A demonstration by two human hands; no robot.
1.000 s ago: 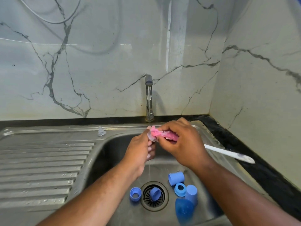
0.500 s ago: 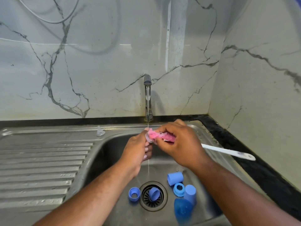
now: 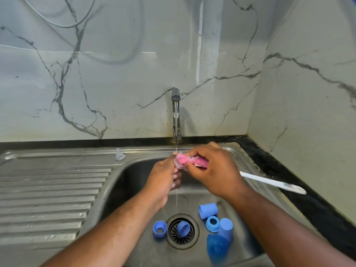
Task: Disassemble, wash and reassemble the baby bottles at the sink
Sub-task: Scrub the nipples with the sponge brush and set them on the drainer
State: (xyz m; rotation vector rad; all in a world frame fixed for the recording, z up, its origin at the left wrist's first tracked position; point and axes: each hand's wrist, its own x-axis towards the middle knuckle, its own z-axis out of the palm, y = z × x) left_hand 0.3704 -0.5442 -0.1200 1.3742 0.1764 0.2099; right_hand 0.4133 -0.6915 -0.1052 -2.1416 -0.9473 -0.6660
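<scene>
Silicone teat (image 3: 178, 166), clear, likely soft and slippery when wet; my left hand (image 3: 163, 178) pinches it, best at the base, while my right hand (image 3: 213, 170) grips the pink sponge brush (image 3: 184, 159).

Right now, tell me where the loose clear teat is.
In the head view the clear teat sits on the sink's back ledge, left of the tap, just above the ribbed drainboard and outside the basin.

White marble walls (image 3: 115, 74) w/ grey veins, meeting at R corner; black counter strip (image 3: 273, 164) below; grey cable (image 3: 63, 26) looped upper L.
</scene>
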